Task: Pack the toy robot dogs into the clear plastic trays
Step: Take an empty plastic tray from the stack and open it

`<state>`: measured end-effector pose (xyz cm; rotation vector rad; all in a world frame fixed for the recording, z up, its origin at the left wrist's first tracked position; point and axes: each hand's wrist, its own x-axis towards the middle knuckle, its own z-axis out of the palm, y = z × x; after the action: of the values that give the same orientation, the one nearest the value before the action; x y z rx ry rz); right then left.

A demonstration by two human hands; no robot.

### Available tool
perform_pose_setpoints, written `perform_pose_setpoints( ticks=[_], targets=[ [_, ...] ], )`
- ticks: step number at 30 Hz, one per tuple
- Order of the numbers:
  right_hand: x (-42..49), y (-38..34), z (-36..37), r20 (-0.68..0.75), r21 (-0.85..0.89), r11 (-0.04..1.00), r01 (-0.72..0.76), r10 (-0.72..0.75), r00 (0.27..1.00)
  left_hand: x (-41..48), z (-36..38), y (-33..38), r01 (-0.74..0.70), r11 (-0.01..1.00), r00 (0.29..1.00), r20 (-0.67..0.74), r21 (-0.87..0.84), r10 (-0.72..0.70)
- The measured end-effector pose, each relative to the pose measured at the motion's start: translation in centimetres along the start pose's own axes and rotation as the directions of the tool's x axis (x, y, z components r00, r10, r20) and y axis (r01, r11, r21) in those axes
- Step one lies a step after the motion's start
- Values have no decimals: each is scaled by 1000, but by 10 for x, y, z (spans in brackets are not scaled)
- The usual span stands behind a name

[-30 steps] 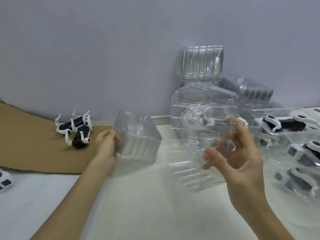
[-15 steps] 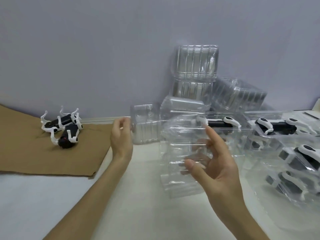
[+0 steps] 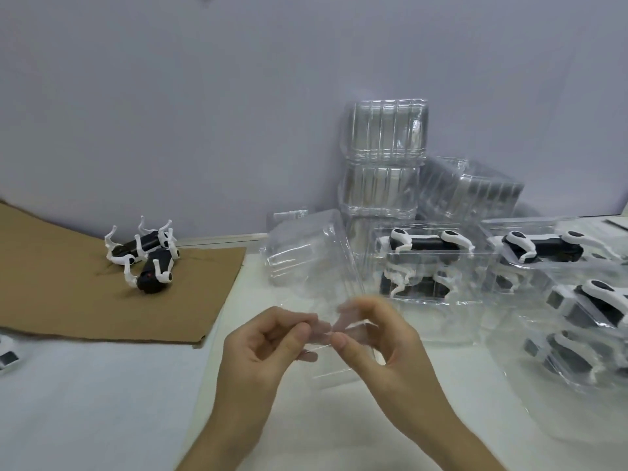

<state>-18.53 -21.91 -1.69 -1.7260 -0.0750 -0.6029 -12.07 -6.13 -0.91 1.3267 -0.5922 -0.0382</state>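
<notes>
The left hand (image 3: pixel 265 345) and right hand (image 3: pixel 384 341) each keep a narrow pinching grip on a thin, glossy, see-through tray (image 3: pixel 334 363).

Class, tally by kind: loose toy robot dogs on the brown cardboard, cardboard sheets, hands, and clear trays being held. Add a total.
Loose toy robot dogs on the cardboard: 2
Sheets of cardboard: 1
Hands, the left hand and the right hand: 2
Held clear tray, pinched by both hands: 1
Total: 6

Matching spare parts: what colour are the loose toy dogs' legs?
The toy robot dogs' legs are white; head view.
</notes>
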Motion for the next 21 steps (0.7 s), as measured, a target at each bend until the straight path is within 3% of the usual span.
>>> perform_pose_setpoints(
  ticks=[4, 11, 13, 17, 21],
  targets=[
    [1, -3, 0, 45, -53, 999, -6, 9, 999, 4, -8, -3, 71, 996, 990, -118, -61, -78],
    [8, -9, -20, -102, -5, 992, 124, -124, 987, 19, -30, 2, 82, 974, 950, -279, -212, -140],
    [10, -11, -24, -141, -51, 979, 196, -201, 969, 27, -49, -4, 182, 927, 881, -363, -329, -302],
    [25, -25, -13, -201, -224, 908, 354, -398, 895, 34, -75, -21, 342, 802, 660, -482, -489, -576],
    [72, -42, 18, -80, -417, 776, 473, -550, 831, 38, -83, -36, 411, 748, 612, -451, -521, -650]
  ],
)
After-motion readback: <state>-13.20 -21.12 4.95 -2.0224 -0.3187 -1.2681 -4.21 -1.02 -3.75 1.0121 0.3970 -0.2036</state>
